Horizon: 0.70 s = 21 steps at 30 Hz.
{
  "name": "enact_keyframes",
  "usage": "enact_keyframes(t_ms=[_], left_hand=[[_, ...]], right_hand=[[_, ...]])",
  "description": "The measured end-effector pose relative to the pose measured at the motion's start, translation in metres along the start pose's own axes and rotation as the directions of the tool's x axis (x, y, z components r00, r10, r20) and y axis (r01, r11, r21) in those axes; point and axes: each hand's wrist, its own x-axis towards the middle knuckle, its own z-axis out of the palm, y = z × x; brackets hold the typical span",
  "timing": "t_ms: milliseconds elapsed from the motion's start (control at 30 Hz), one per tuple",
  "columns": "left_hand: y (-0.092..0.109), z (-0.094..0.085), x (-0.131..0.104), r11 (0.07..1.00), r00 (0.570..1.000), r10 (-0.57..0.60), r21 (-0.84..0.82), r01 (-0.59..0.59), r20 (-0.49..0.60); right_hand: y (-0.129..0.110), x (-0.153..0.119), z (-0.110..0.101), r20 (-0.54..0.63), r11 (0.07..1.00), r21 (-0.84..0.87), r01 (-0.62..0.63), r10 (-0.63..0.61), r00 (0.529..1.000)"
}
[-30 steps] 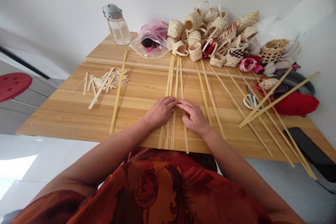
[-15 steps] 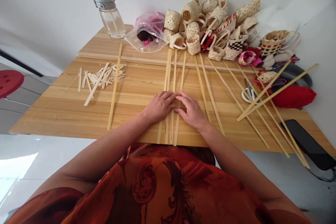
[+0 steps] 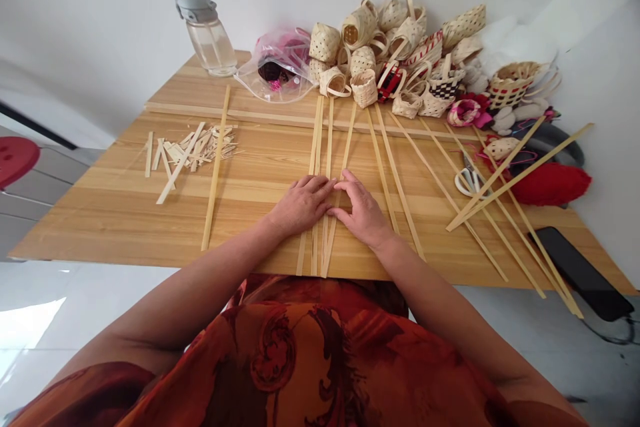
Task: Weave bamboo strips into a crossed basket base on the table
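Several long pale bamboo strips (image 3: 320, 140) lie side by side down the middle of a wooden table (image 3: 125, 213), fanning apart at the far end and meeting at the near edge. My left hand (image 3: 300, 203) lies flat on the left strips, fingers spread. My right hand (image 3: 363, 213) lies flat beside it, fingertips on the rightmost strip. The two hands almost touch over the strips. Neither hand grips anything.
More long strips (image 3: 400, 180) fan out to the right, some crossed over scissors (image 3: 467, 177). Short offcuts (image 3: 193, 147) and one long strip (image 3: 215, 167) lie left. Small woven baskets (image 3: 395, 47), a plastic bag (image 3: 277, 70) and a bottle (image 3: 207, 37) stand at the back. A phone (image 3: 580, 273) lies front right.
The near end of the rightmost strip has swung left under my right hand, so the strips now meet at the table's near edge. Both hands stayed on the strips.
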Motion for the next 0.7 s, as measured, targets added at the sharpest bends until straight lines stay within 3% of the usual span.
enact_keyframes(t_ms=[233, 533, 700], left_hand=[[0.0, -0.001, 0.001, 1.0, 0.999, 0.019, 0.021, -0.02, 0.035], [0.003, -0.005, 0.0, 0.997, 0.999, 0.01, 0.08, -0.014, 0.05], [0.001, -0.001, 0.0, 0.999, 0.999, 0.016, 0.046, -0.018, 0.03]], right_hand=[[0.004, 0.0, 0.004, -0.062, 1.0, -0.005, -0.013, 0.013, 0.998], [0.005, 0.005, -0.001, 0.061, 0.996, -0.003, 0.093, -0.093, 0.994], [-0.004, -0.005, -0.019, 0.043, 0.994, -0.046, 0.099, -0.097, 0.994]])
